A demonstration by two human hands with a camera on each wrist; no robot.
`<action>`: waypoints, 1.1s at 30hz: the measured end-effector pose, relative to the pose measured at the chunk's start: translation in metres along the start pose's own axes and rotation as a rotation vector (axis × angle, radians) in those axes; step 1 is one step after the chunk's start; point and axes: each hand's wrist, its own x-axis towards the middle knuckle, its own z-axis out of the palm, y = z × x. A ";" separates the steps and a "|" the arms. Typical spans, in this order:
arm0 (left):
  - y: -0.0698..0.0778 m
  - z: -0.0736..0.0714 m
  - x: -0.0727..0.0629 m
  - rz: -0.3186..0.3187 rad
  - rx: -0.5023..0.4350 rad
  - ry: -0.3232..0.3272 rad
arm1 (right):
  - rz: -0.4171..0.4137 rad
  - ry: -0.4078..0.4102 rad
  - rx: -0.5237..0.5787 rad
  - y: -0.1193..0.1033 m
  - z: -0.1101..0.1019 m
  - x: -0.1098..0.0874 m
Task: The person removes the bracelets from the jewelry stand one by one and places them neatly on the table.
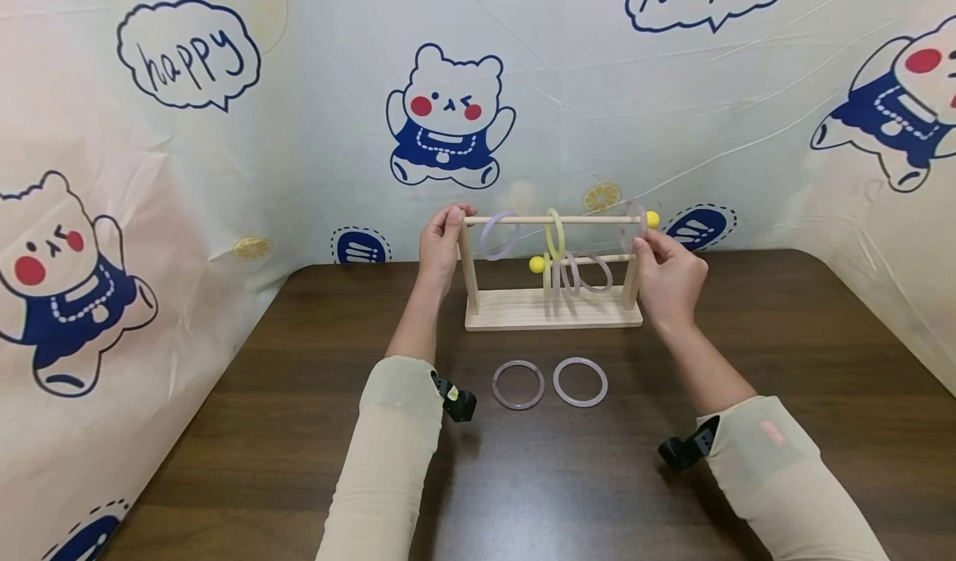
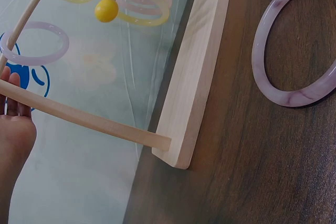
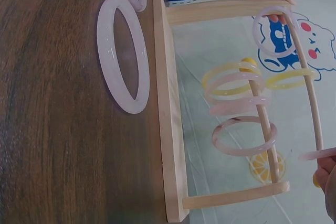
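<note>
A wooden bangle rack [image 1: 553,320] stands on the table with two rods. My left hand [image 1: 441,246] grips the top of its left post, thumb in front. At the upper rod's right end, next to a yellow ball [image 1: 653,219], my right hand [image 1: 672,283] pinches a pale pink bangle [image 3: 315,155] that appears to be around the rod. A lavender bangle [image 2: 64,43] hangs at that rod's left, and a yellow bangle [image 1: 562,241] near its middle. Several pink and yellow bangles [image 3: 218,145] hang on the lower rod, which ends in another yellow ball [image 2: 106,10].
Two loose bangles lie flat in front of the rack: a marbled pinkish one [image 2: 265,40] on the left and a paler one [image 3: 105,40] on the right. Behind the brown table [image 1: 299,395] hangs a printed cloth [image 1: 321,129] with cartoon bears.
</note>
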 end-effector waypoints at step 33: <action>-0.001 0.000 0.000 -0.009 0.003 0.008 | 0.057 0.094 -0.037 0.002 -0.005 0.003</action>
